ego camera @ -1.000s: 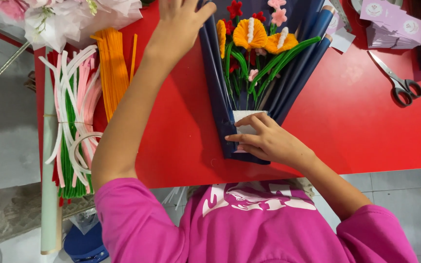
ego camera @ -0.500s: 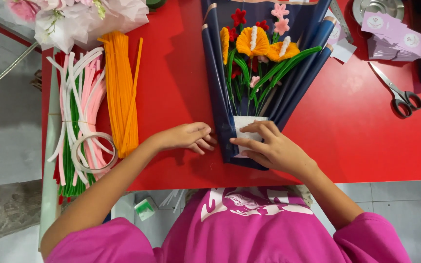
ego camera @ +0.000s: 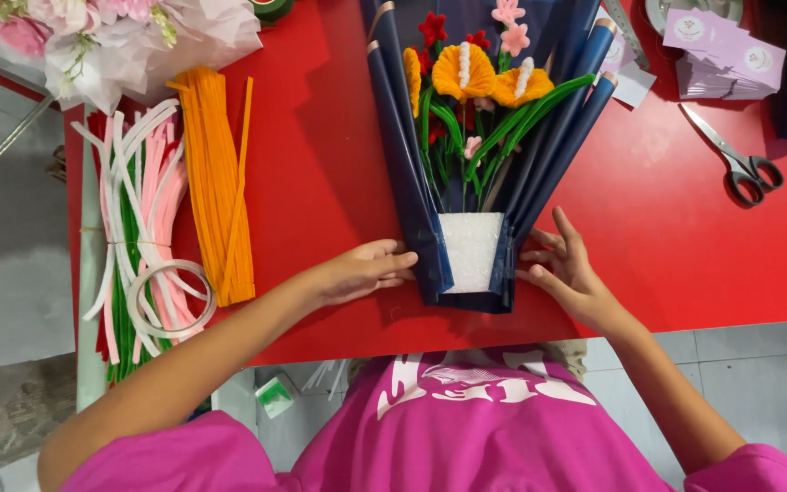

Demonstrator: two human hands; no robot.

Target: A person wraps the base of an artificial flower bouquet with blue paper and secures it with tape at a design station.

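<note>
We are working on the glossy red bench [ego camera: 321,182], where the dark navy pleated paper wrap [ego camera: 412,173] holding orange, red and pink pipe-cleaner flowers [ego camera: 480,87] is lying near the front edge, centred. Its long axis is running front to back: narrow base with the white foam block [ego camera: 469,251] toward us, blooms fanning toward the far edge. Our left hand [ego camera: 362,271] and right hand [ego camera: 567,269] are pressing flat against either side of the base, grips open, clamped on nothing. We are judging that even, symmetrical pressure is best for keeping the pleats aligned.
</note>
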